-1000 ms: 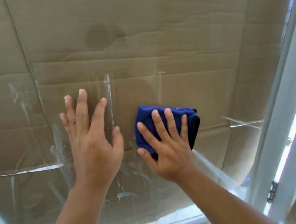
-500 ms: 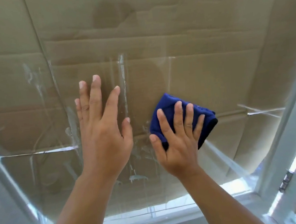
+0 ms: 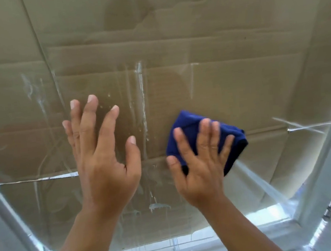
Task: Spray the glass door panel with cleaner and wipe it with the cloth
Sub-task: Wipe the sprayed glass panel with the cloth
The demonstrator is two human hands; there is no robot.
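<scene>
Wiping stage in hand. The folded blue cloth (image 3: 206, 135) lies flat against the glass door panel (image 3: 227, 83), just right of the long vertical cleaner streak (image 3: 142, 99). The right hand (image 3: 200, 162) presses it with fingers straight and spread, the cloth under the fingertips and extending up and to the right of them; its outline is motion-blurred. The left hand (image 3: 103, 159) is flat on the glass left of the streak, fingers extended, holding nothing. Judgement: the streak and the drips (image 3: 158, 206) below it lie left of the cloth, between the hands; the right hand is the one to cover them
</scene>
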